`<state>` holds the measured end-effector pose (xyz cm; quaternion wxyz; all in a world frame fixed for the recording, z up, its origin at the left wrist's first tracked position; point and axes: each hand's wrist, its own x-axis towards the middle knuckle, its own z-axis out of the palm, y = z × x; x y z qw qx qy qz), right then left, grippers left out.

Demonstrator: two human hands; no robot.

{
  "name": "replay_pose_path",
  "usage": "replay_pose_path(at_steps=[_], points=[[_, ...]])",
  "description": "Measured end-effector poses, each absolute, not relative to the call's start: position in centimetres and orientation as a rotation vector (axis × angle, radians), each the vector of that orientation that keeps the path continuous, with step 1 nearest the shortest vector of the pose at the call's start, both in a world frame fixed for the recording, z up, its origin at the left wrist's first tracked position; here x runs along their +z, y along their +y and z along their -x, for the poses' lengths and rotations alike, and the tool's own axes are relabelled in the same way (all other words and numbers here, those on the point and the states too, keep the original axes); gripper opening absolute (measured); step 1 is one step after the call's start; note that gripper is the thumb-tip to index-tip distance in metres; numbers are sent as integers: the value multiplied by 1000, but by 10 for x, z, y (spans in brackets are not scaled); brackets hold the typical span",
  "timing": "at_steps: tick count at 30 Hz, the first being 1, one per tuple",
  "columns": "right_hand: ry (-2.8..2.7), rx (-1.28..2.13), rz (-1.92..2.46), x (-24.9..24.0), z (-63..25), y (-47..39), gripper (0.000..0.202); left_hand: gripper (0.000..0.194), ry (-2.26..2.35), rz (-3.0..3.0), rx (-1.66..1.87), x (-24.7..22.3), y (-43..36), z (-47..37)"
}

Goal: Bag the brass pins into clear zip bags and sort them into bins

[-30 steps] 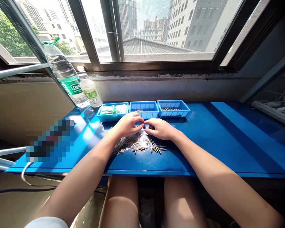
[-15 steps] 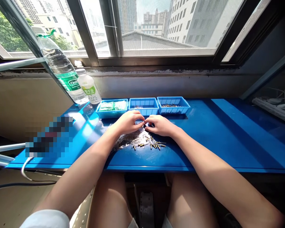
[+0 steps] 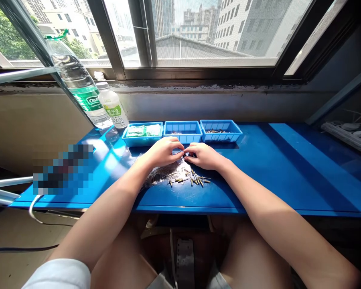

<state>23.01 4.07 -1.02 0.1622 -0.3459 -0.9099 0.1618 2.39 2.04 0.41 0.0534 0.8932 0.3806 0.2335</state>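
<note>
Fingertips meet in the middle: your left hand point(image 3: 164, 151) and your right hand point(image 3: 205, 155) touch above the blue table point(image 3: 282, 168), and both pinch something very small between them. What it is I cannot tell; it is hidden by the fingers. The small brass pins point(image 3: 195, 180) lie scattered just in front of your right hand, and the clear plastic bag point(image 3: 162, 174) lies under your left wrist, so both stay near for picking. Three blue trays point(image 3: 183, 131) stand in a row just behind your hands, probably to keep different parts separated. Two bottles point(image 3: 93, 96) stand at the far left corner, well apart from the work.
</note>
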Motion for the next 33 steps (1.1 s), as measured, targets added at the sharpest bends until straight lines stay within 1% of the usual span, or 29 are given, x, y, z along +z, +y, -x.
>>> replay_pose_path(at_steps=[10,21,26,33], points=[[-2582,409,967,-10,-231,39,18,19,1164,-2727,682,5,20,-25],[-2575,394,1065,-11,-228,40,14,26,1132,-2713,612,5,18,-26],[-2366,463,956,-13,-228,42,14,28,1126,-2691,722,6,18,-27],[-2188,395,842,-12,-230,43,15,20,1226,-2763,884,-2,25,-26]])
